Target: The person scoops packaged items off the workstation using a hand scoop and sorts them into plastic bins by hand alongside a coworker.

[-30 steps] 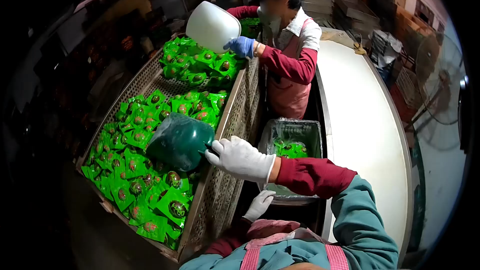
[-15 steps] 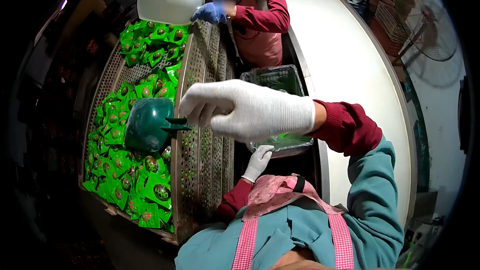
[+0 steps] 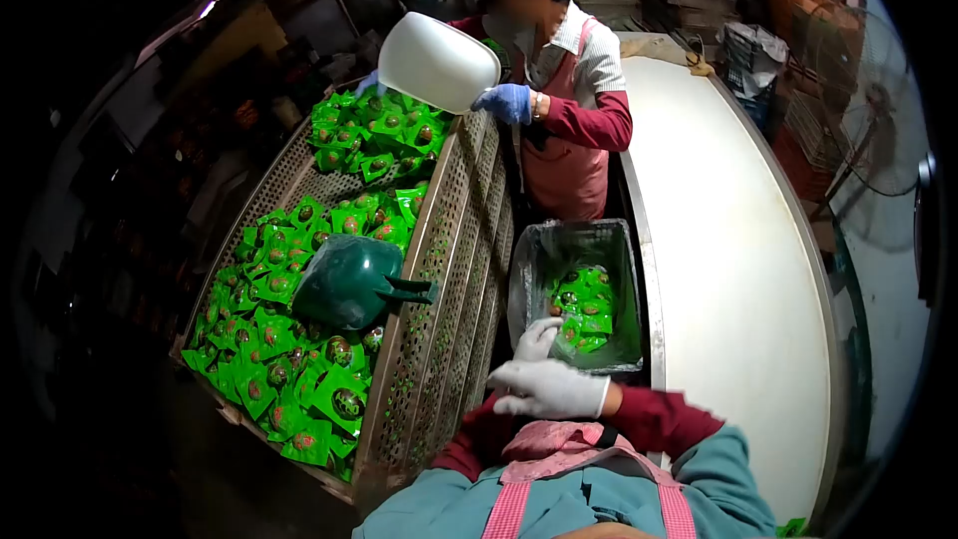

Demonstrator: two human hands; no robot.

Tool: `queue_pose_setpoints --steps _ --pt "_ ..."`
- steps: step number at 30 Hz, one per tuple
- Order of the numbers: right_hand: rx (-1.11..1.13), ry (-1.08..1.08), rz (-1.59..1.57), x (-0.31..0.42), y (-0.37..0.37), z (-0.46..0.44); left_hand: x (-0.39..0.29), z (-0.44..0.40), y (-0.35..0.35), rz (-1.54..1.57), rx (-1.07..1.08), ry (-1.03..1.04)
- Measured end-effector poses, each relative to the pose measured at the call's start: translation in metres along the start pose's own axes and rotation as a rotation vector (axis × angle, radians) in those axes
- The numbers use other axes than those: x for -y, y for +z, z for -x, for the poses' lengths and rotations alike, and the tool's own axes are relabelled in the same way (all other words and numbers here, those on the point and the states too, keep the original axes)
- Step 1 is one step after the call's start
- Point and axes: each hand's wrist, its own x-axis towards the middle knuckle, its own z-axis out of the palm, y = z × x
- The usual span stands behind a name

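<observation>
Both my hands wear white knit gloves and are close together at the near end of a lined plastic crate. My left hand has its fingers stretched toward the crate's near rim, partly covered by the other hand. In front of it, my right hand points left with loose, parted fingers and nothing visible in it. Several green packets with round dark contents lie inside the crate. On the heap of green packets in the perforated metal trough rests a dark green scoop, its handle over the trough's edge.
Across from me a co-worker in a pink apron tilts a white basin over the far end of the perforated trough. A long white table runs along my right. A fan stands beyond it.
My right hand has dropped from beside the scoop's handle to my left hand near the crate. The view has tilted up, showing more of the co-worker and the crate's contents.
</observation>
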Motion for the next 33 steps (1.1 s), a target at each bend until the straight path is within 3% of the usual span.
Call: queue_pose_setpoints --steps 1,3,5,7,14,17,21,23,27,31,33 --pt "0.032 0.001 -0.212 0.001 0.015 0.002 -0.019 -0.010 -0.002 -0.036 0.010 0.014" --pt "0.021 0.022 -0.320 0.008 0.035 0.003 -0.042 -0.028 0.011 -0.016 -0.003 -0.007" --pt "0.018 0.024 -0.452 0.015 0.042 0.007 -0.051 -0.046 0.031 -0.010 0.053 0.123" --pt "0.025 0.022 -0.464 0.024 0.036 0.013 -0.075 -0.057 0.052 0.028 0.180 0.074" --pt "-0.150 0.079 -0.172 0.036 0.024 0.029 -0.111 -0.095 0.118 -0.180 0.498 0.326" --pt "-0.254 0.085 -0.220 0.036 0.022 0.033 -0.136 -0.098 0.128 -0.378 0.648 0.392" --pt "-0.552 -0.153 -0.326 0.037 0.004 0.035 -0.167 -0.106 0.133 -0.710 0.922 0.458" --pt "-0.557 0.064 -0.503 0.062 -0.019 0.044 -0.173 -0.120 0.139 -0.786 1.010 0.593" --pt "-0.511 0.148 -0.419 0.076 -0.036 0.041 -0.214 -0.145 0.152 -0.979 1.123 0.647" --pt "-0.552 0.053 -0.318 0.079 -0.042 0.036 -0.256 -0.157 0.157 -1.012 1.122 0.716" --pt "-0.592 0.009 -0.603 0.077 -0.044 0.039 -0.270 -0.160 0.155 -1.008 1.137 0.711"
